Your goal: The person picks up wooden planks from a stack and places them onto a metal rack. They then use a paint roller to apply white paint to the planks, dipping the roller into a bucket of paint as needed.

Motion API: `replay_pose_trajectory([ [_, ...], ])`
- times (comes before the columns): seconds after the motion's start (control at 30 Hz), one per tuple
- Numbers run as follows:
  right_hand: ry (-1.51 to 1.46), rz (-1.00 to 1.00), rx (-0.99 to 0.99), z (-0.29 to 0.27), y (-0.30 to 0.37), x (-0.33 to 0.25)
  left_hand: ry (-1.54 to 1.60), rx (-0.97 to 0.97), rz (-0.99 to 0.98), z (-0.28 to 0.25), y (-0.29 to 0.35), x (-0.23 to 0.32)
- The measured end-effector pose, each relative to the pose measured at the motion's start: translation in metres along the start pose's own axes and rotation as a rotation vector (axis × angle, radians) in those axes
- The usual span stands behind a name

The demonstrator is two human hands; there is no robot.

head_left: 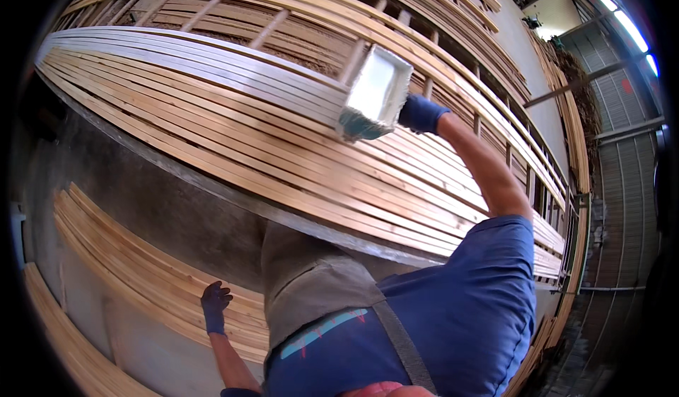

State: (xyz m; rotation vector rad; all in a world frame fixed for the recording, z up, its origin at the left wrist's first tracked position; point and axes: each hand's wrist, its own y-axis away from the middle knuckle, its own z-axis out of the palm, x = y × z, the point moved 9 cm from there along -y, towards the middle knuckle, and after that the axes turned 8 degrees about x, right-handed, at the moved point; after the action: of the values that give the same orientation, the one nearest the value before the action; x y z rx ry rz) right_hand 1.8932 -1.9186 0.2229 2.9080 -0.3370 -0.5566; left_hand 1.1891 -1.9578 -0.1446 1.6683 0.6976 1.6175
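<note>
My right hand (422,116), in a dark blue glove, is closed on the right side of a rectangular paint tray (382,85). Its inside is white, and dried paint crusts its rim and outer walls. The tray is over a row of long, narrow wood strips (233,124) laid side by side on a bench. On the far side, left of the tray, several strips (177,50) look white; the nearer ones are bare wood. My left hand (216,301), also gloved, hangs low on the left, fingers loosely apart, holding nothing. It is nearest to a lower stack of boards (141,255).
The bench edge (212,188) runs between me and the strips. Beyond them a wooden rack (276,25) with crossbars bears more long strips. Another board bundle (71,340) lies at lower left. A corrugated wall (622,185) stands at the right.
</note>
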Motion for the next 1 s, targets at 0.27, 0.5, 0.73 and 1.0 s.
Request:
replay_pose_trajectory([
  [0.27, -0.051, 0.183, -0.125, 0.009, 0.082, 0.065, -0.090, -0.025, -0.320, 0.075, 0.146, -0.232],
  [0.5, -0.109, 0.239, -0.123, -0.004, 0.198, 0.151, 0.219, 0.312, -0.257, 0.128, 0.265, -0.374],
  [0.73, -0.137, 0.262, -0.186, -0.023, 0.430, 0.345, 0.078, -0.029, -0.143, 0.297, 0.365, -0.450],
  [1.0, -0.226, 0.033, -0.004, -0.036, 0.583, 0.443, -0.580, -0.090, 0.258, 0.380, 0.395, -0.563],
])
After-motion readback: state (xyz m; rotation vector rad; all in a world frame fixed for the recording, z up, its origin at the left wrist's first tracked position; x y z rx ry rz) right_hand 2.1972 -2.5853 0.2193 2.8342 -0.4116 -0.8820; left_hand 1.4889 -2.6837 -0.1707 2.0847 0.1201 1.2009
